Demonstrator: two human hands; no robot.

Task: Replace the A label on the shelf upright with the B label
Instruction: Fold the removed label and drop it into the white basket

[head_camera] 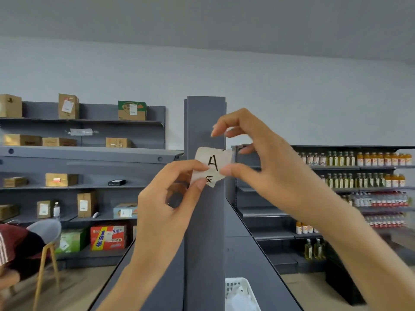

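Note:
A white paper label marked A is held in front of the dark grey shelf upright, which rises in the middle of the view. My left hand pinches the label's lower left edge between thumb and forefinger. My right hand pinches its right edge with the thumb, the other fingers spread above. The label is curled and crumpled, and a second mark shows on its lower part. I cannot tell whether it still sticks to the upright. No B label is in view.
Grey shelves with cardboard boxes stand at the left, shelves of bottles at the right. A white plastic basket sits low beside the upright. A seated person and a chair are at the lower left.

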